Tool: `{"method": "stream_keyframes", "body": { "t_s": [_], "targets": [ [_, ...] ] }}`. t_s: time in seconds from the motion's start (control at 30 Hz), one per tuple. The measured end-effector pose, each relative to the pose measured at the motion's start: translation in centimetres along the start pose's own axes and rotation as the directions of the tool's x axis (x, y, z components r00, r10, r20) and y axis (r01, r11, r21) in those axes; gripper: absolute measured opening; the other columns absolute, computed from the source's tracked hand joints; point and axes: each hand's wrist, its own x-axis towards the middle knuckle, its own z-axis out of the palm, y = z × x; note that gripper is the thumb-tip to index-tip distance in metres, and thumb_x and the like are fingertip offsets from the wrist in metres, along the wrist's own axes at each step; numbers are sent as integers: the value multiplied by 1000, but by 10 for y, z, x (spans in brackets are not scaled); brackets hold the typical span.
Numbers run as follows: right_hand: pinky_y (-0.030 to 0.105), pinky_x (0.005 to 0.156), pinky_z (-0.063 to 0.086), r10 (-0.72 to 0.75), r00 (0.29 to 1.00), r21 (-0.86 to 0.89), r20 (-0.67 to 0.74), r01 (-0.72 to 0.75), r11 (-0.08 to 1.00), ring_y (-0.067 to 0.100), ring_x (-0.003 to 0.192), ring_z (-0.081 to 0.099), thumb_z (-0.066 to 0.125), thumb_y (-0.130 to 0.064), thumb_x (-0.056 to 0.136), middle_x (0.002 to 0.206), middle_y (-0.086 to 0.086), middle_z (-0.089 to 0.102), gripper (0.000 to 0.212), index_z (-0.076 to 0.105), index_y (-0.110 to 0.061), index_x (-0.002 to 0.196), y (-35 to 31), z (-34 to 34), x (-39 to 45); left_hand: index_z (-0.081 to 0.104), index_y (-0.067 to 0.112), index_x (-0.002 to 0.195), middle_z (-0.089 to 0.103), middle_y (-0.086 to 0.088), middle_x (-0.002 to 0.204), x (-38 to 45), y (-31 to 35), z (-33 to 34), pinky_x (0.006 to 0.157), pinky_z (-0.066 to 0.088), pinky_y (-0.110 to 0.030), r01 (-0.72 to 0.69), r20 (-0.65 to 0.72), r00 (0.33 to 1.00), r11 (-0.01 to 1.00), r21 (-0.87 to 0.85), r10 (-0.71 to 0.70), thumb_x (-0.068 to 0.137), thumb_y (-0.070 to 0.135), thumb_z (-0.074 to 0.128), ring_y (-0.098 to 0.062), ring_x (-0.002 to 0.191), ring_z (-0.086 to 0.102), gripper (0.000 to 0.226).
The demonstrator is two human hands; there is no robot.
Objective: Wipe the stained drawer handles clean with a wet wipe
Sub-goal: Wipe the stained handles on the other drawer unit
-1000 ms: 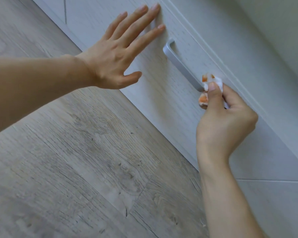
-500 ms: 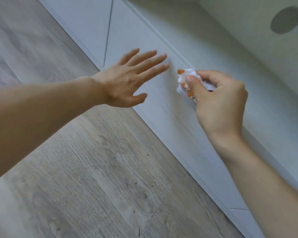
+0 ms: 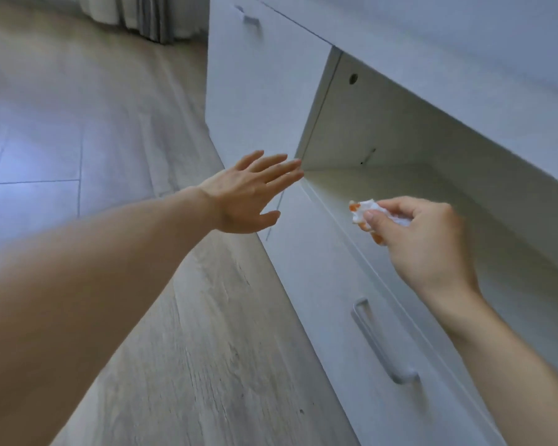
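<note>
The right hand [image 3: 422, 243] pinches a crumpled white wet wipe [image 3: 364, 212] between the thumb and the curled fingers; the wipe carries orange stains and sticks out toward the left of the hand. This hand hovers above the open niche [image 3: 400, 188] of a white cabinet, over the upper edge of the lower drawer front [image 3: 319, 284]. The left hand [image 3: 248, 194] is released, with straight, spread fingers, and holds nothing; its fingertips [image 3: 295, 165] reach the corner where the niche meets the taller drawer front [image 3: 255, 91] on the left, but it is not clear whether they touch it. A long grey metal handle [image 3: 380, 342] sits on the lower drawer front, below the right forearm and well apart from the wipe. A second, smaller handle [image 3: 250, 20] shows far up on the taller front. The wooden floor [image 3: 142, 317] lies under the left arm, and a grey curtain [image 3: 142, 14] hangs at the top.
</note>
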Motion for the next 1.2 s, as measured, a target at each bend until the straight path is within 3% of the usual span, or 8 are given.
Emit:
{"method": "stream_keyframes", "body": {
  "t_s": [0.1, 0.23, 0.43, 0.6, 0.87, 1.0, 1.1, 1.2],
  "targets": [
    [29, 71, 51, -41, 999, 62, 12, 40, 997, 18, 78, 66, 68, -23, 84, 85, 5, 70, 10, 73, -17, 90, -14, -4, 18, -3, 22, 153, -6, 2, 160, 10, -20, -28, 117, -10, -34, 45, -36, 998, 998, 32, -44, 97, 46, 38, -15, 147, -7, 73],
    [8, 55, 43, -82, 996, 66, -30, 84, 994, 5, 73, 64, 68, -27, 85, 83, -1, 69, 12, 73, -20, 92, -36, -1, 44, 0, 21, 153, -3, 1, 160, 30, -55, -52, 118, -8, -34, 70, -81, 994, 997, 45, -66, 97, 44, 40, -16, 147, -5, 72],
    [-1, 60, 42, -54, 993, 81, -108, 63, 995, 0, 70, 63, 68, -26, 85, 84, -4, 70, 11, 72, -20, 92, -79, 56, 95, 1, 19, 153, -1, -1, 160, 68, -139, -45, 118, -5, -35, 9, -105, 994, 998, 54, -4, 97, 41, 41, -18, 147, -2, 72],
    [24, 76, 52, -21, 983, 101, -185, 40, 994, 7, 76, 67, 65, -25, 87, 87, -3, 72, 12, 72, -17, 93, -127, 136, 157, 3, 18, 153, 1, 0, 160, 87, -235, -9, 118, -4, -34, -9, -173, 985, 999, -32, 4, 95, 38, 45, -18, 147, 0, 73],
    [27, 80, 52, -81, 935, -115, -345, 44, 992, 16, 81, 66, 63, -24, 88, 94, 7, 68, 15, 70, -16, 99, -182, 215, 255, 0, 17, 152, 0, -1, 161, 126, -374, 41, 118, 1, -37, 51, -314, 939, 962, -269, -138, 92, 35, 50, -21, 147, 3, 81],
    [32, 82, 51, -87, 921, -220, -379, 2, 975, 21, 83, 66, 64, -23, 88, 96, 8, 68, 17, 70, -15, 102, -190, 220, 284, -2, 19, 152, -1, 2, 161, 160, -400, 50, 118, 0, -37, 5, -321, 940, 942, -334, -119, 92, 35, 49, -20, 147, 1, 81],
    [40, 85, 52, -37, 915, -198, -401, -47, 979, 23, 86, 66, 63, -23, 87, 95, 8, 69, 18, 70, -16, 101, -186, 221, 300, -2, 20, 152, 0, 2, 161, 182, -403, 49, 118, 0, -38, -13, -316, 942, 930, -367, -111, 91, 32, 49, -21, 147, 1, 81],
    [39, 83, 53, -32, 908, -204, -417, -60, 977, 23, 85, 66, 62, -21, 86, 93, 8, 69, 17, 70, -16, 100, -179, 219, 307, 2, 26, 153, 4, 2, 160, 204, -399, 42, 118, 2, -41, -8, -326, 935, 909, -417, -142, 88, 27, 49, -23, 147, 3, 80]
  ]
}}
